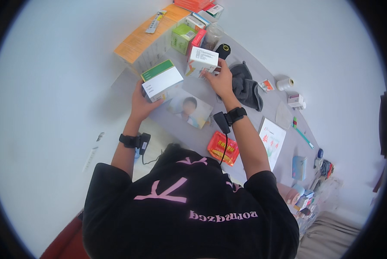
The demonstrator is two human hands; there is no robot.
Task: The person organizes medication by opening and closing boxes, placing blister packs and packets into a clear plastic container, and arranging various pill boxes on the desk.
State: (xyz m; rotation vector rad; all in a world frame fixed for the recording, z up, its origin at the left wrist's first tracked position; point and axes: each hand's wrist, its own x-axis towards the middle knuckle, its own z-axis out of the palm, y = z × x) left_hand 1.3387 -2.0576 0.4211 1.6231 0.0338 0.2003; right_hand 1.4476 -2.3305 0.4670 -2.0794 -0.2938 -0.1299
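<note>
My left hand grips a white-and-green carton from its left and lower sides, with the thumb across the near face. I cannot tell whether the green part is its own panel or a second box behind. In my right hand is a smaller white box with orange stripes, the fingers closed on its right and near sides. Both boxes are above the grey table, a short gap apart. Just below them on the table lies a photo print.
Behind the hands stand a large orange-and-white carton, a green box and a clear jar. Grey cloth lies beside my right hand. Nearer me are a red packet and a white booklet.
</note>
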